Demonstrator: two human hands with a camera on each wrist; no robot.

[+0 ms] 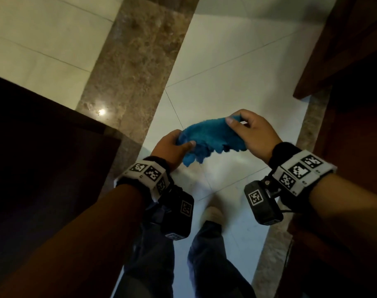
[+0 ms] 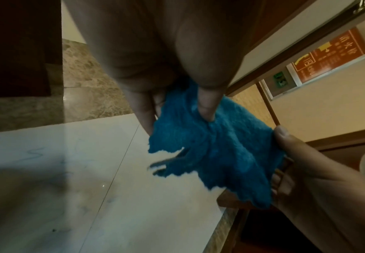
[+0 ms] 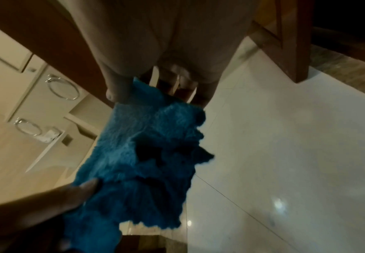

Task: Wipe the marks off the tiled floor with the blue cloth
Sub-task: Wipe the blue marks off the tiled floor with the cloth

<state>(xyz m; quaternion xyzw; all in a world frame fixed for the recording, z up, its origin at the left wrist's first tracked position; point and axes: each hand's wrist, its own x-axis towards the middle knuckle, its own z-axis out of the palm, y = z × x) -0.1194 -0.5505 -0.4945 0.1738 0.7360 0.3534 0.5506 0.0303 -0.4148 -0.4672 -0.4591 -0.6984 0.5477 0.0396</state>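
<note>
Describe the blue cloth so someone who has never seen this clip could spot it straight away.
Start from the pale tiled floor running between the dark wooden door frames. Above it, in mid-air, the left hand and right hand are raised in front of the person. Stretched between them hangs the blue cloth, a fluffy rag with ragged edges, and the only brightly coloured thing in a scene of white, brown and grey.

cloth (image 1: 209, 139) between hands, above floor (image 1: 237, 82)

One blue cloth (image 1: 209, 139), two hands, left (image 1: 172, 148) and right (image 1: 253, 131), two wrist cameras (image 1: 179, 214)
</note>
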